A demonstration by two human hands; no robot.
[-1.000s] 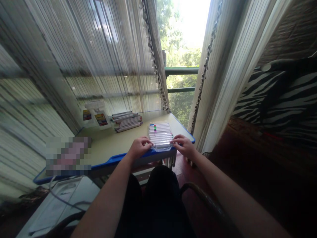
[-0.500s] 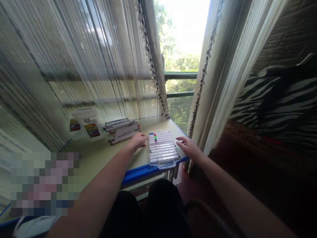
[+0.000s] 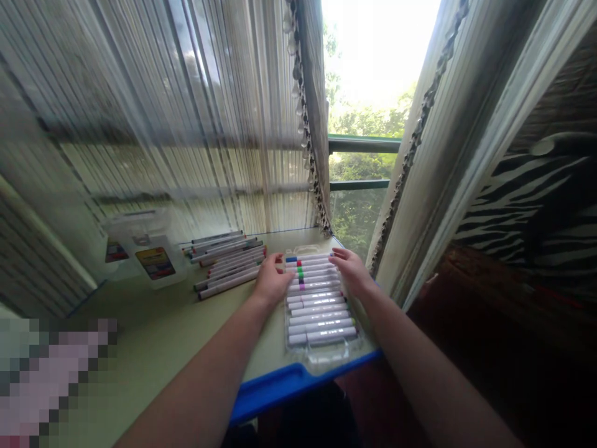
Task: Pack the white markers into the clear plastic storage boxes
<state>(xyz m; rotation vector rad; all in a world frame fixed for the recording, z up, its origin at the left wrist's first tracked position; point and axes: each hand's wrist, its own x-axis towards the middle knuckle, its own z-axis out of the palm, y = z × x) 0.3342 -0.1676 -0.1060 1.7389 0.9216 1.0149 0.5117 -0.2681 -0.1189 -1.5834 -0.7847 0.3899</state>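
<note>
A clear plastic case (image 3: 321, 359) lies on the table near its front edge, filled with a row of white markers (image 3: 321, 314). The caps at the far end of the row show blue, red, green and purple. My left hand (image 3: 273, 280) is at the left side of the case, thumb and fingers apart, the thumb by the marker ends. On the other side, my right hand (image 3: 353, 272) has its fingers stretched out to the right ends of the far markers. Neither hand grips a marker. Whether the fingertips press on the markers is hard to see.
Left of the case is a pile of loose markers (image 3: 228, 261). Behind it stands a clear plastic box (image 3: 161, 249) with a colourful label. A string curtain (image 3: 209, 124) hangs along the table's back edge. A blurred pink patch (image 3: 51, 379) is at lower left.
The view has moved closer to the table and turned left. Both hands have come in nearer to the case and its far markers.
</note>
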